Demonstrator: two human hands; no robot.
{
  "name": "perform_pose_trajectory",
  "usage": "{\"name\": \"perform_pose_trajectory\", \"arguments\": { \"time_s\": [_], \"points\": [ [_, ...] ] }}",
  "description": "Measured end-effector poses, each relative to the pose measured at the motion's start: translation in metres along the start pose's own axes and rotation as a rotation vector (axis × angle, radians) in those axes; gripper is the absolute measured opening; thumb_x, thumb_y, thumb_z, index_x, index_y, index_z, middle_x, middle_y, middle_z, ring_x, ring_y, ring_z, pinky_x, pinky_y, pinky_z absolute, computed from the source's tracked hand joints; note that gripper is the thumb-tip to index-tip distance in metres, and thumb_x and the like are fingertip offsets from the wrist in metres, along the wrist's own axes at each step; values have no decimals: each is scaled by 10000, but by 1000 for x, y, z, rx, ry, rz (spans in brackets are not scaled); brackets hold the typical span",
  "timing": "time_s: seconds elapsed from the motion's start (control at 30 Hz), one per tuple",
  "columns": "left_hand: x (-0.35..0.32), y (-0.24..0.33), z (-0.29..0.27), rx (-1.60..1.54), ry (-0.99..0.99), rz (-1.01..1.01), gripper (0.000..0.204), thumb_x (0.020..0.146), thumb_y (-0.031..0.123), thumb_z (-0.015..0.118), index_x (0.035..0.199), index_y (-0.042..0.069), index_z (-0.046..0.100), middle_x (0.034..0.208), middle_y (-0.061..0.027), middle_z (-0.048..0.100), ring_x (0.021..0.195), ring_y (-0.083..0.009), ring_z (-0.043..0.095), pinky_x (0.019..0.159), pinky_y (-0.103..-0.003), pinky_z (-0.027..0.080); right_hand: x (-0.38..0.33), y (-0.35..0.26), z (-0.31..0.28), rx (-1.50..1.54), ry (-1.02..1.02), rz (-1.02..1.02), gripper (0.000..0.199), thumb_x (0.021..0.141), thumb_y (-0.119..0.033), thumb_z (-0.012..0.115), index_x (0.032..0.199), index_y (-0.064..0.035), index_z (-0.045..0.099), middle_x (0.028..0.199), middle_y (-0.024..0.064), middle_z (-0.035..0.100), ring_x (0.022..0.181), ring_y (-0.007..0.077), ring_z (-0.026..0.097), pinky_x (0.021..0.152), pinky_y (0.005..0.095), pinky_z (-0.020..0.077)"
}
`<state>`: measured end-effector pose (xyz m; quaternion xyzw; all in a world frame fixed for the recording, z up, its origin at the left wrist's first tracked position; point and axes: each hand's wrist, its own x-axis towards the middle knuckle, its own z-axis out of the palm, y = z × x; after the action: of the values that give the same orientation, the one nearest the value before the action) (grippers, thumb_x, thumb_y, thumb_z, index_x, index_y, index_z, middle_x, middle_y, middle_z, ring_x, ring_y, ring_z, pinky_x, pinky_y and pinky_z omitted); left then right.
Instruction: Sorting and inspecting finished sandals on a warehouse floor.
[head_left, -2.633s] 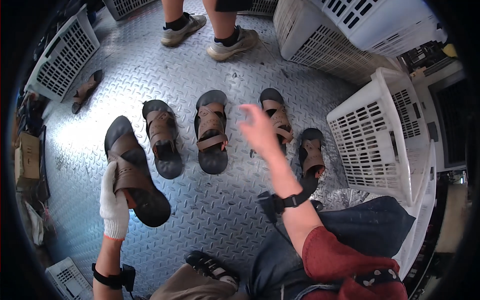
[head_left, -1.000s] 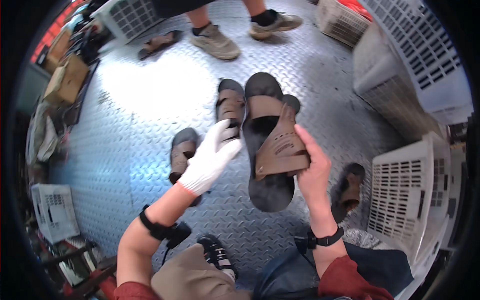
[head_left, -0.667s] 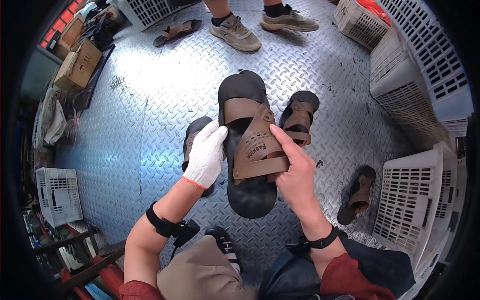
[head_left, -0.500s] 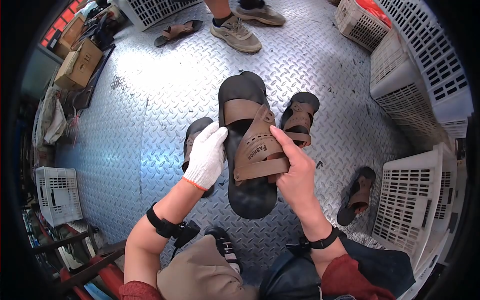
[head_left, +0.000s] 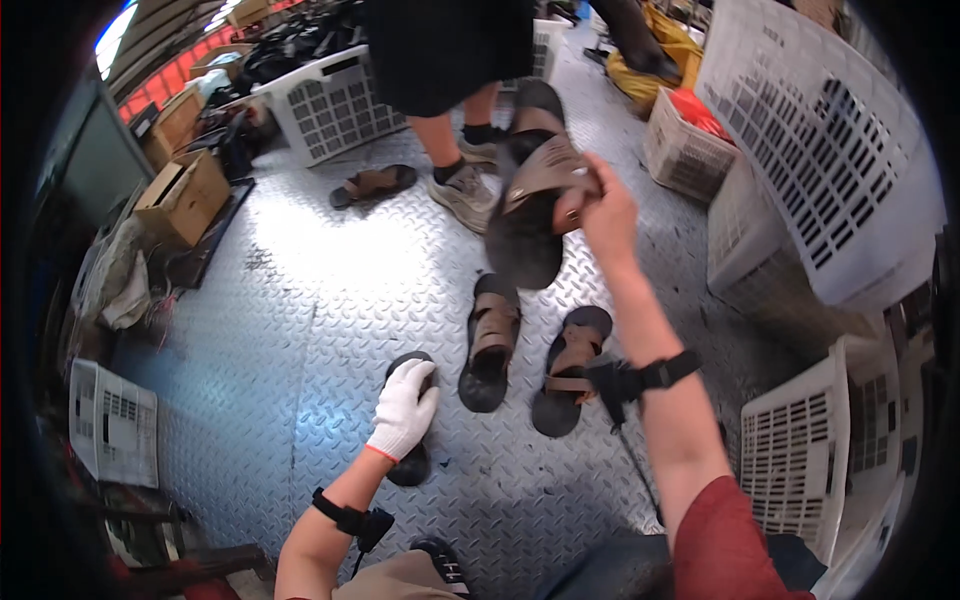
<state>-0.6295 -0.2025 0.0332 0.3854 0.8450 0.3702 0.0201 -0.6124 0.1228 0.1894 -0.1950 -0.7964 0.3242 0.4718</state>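
Note:
My right hand (head_left: pixel 610 215) grips a brown-strapped black sandal (head_left: pixel 528 255) by its strap, holding it up and away from me, slightly blurred. My left hand (head_left: pixel 405 410), in a white knitted glove, is over another sandal (head_left: pixel 411 468) on the floor and covers most of it; its fingers are stretched out with the thumb apart. Whether the glove touches that sandal, I cannot tell. Between my arms lie a middle sandal (head_left: pixel 490 345) and a right-hand sandal (head_left: pixel 572 372), close to my right wrist strap.
Another person's shoe (head_left: pixel 462 198) stands just beyond the raised sandal. One more sandal (head_left: pixel 373 187) lies to its left. White plastic crates (head_left: pixel 800 460) line the right side; a small crate (head_left: pixel 115 422) stands left. A cardboard box (head_left: pixel 185 200) sits on the far left.
The right hand has carried the sandal forward, away from me. My left hand has left it and moved down over the left floor sandal. The view has tilted up, showing more background.

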Motion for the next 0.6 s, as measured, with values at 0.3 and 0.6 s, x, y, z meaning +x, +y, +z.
{"name": "perform_pose_trajectory", "arguments": {
  "time_s": [0.3,0.6],
  "points": [
    [-35,-38,-9,215,-510,-351,759,656,348,720,1327,185,403,1376,-248,279,1164,-443,435,962,-422,409,29,8,35,42,-101,116,409,740,-15,515,1144,-25,582,1005,194,643,953,302,623,835,331,462],
    [-58,-14,-2,114,-596,-374,673,677,338,682,1287,185,443,1318,-260,328,1086,-438,501,925,-434,435,-17,40,67,-75,-68,177,409,705,-49,525,1107,-63,598,974,201,637,926,373,596,809,399,464]
  ]
}}
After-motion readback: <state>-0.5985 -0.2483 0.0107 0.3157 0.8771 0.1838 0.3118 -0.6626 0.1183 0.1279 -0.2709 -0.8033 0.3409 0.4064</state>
